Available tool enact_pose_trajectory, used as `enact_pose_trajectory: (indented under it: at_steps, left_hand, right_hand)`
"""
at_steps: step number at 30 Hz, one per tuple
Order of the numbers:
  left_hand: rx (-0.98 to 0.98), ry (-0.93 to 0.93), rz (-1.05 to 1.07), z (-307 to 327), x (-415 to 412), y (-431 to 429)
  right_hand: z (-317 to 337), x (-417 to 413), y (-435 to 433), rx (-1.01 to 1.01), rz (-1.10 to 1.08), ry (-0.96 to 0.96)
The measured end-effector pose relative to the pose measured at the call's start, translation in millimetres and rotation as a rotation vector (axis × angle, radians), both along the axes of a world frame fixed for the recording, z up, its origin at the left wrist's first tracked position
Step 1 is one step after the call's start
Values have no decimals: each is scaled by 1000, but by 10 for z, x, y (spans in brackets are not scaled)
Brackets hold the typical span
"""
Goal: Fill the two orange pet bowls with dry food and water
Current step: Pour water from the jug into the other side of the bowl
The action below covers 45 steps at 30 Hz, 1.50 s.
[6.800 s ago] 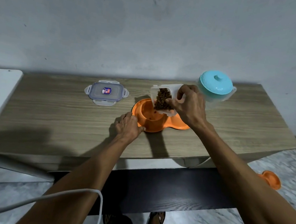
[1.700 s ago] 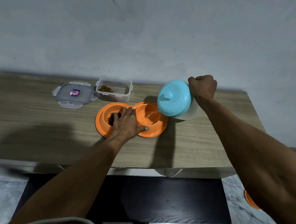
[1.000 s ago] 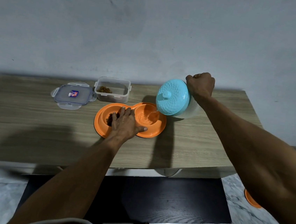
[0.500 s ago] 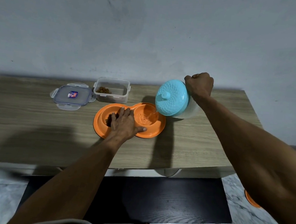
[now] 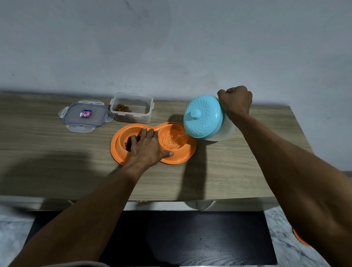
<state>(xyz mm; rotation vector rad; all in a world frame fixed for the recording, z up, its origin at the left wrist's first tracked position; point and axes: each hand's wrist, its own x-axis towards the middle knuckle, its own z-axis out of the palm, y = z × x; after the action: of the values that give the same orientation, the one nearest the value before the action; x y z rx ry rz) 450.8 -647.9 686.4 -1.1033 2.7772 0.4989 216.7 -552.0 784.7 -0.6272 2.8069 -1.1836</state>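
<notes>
The orange double pet bowl (image 5: 188, 154) lies on the wooden table (image 5: 39, 145). Its left well holds brown dry food (image 5: 128, 144); its right well (image 5: 172, 139) holds rippling water. My left hand (image 5: 147, 147) lies flat on the middle of the bowl, fingers spread, pressing it down. My right hand (image 5: 235, 100) is closed on the handle of a clear jug with a turquoise lid (image 5: 204, 116). The jug is tipped left, and a thin stream of water runs from its spout into the right well.
A clear food container (image 5: 132, 108) with a little dry food stands behind the bowl, its loose lid (image 5: 84, 115) to the left. A dark mat (image 5: 203, 234) lies on the marble floor below. Another orange object (image 5: 299, 238) shows on the floor at right.
Over the last second the jug has stayed tipped and water keeps running into the right well. Before that, my right hand poured dry food from the container into the bowl.
</notes>
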Motion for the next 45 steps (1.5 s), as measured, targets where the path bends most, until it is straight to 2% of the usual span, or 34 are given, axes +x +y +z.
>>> enact_pose_trajectory:
  at_steps: [8,23,37,41,45]
  left_hand:
    - [-10,-1,3,9,-2,9]
    - [-23,17,-17,-38,14,-11]
    - [5,-2,-44,4,29,-39]
    - [0,65,10,46,87,-62]
    - [-41,237,206,60,281,-142]
  right_hand:
    - [-72,-59,97,-104,-62,-121]
    - [-426,-346,192,-470,-339,-568]
    - [-636,-365,205,-644,-354,-649]
    - [-656,-263,289,-626,-489,-595]
    - [-800,55,394,-567,-666,-610]
